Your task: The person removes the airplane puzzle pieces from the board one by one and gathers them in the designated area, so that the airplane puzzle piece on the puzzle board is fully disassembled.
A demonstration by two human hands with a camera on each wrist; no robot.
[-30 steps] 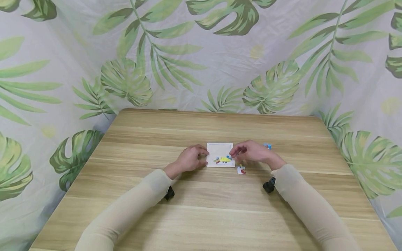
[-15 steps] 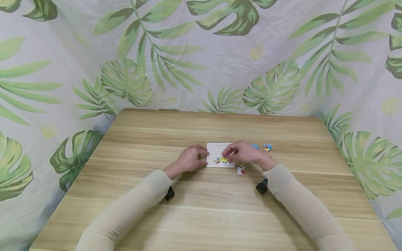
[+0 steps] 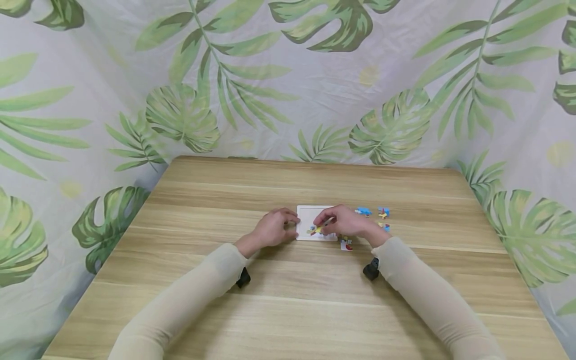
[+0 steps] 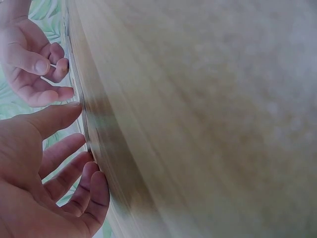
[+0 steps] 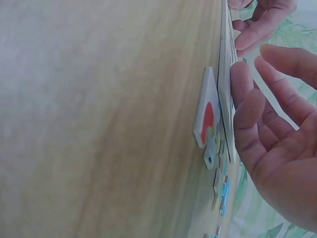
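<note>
A white puzzle tray (image 3: 306, 214) lies on the table, with colourful jigsaw pieces (image 3: 312, 230), partly yellow, along its near side. My left hand (image 3: 273, 227) touches the tray's left edge with its fingertips, the thumb near the front corner. Over the tray's right half is my right hand (image 3: 344, 220), fingers bent down and thumb apart from the index finger. In the right wrist view, fingertips of the right hand (image 5: 277, 124) come right to the tray's surface, and no piece shows between them. The right hand hides part of the pieces in the tray.
A loose white and red piece (image 3: 346, 245) lies by the tray's near right corner. Further right are blue pieces (image 3: 363, 211), a blue and yellow piece (image 3: 383, 213), and another (image 3: 385, 227) partly behind the right wrist. A leaf-patterned cloth (image 3: 252, 100) hangs behind the table (image 3: 288, 310).
My right hand has moved left from the tray's right edge to over its inside, uncovering loose pieces on the right. The left hand has stayed at the left edge.
</note>
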